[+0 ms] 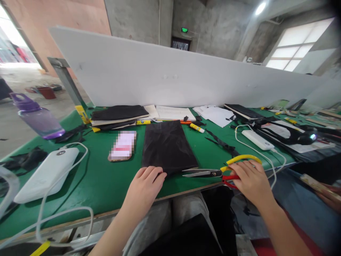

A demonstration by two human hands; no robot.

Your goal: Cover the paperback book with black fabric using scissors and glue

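Left hand [147, 185]: fingers curled on the near edge of the black sheet [167, 147]; whether they pinch it cannot be told. Right hand [247, 177]: closed on the scissors [213, 173], blades slightly parted at the sheet's near right corner. Hands well apart. The sheet lies flat on the green worktop [103, 190].

Left of the sheet: phone [122, 146], face up; farther left, a white power bank [50, 174] with cable.

Containers: purple bottle [39, 119], far left of the sheet, translucent, cap fitted; contents not determinable. Bucket [47, 93], on the floor far beyond the sheet to the left; contents too small to identify. Glue stick [197, 128], just right of the sheet's far end, capped.

Beyond the sheet: papers [215, 114] to the right, and a white partition [173, 78].
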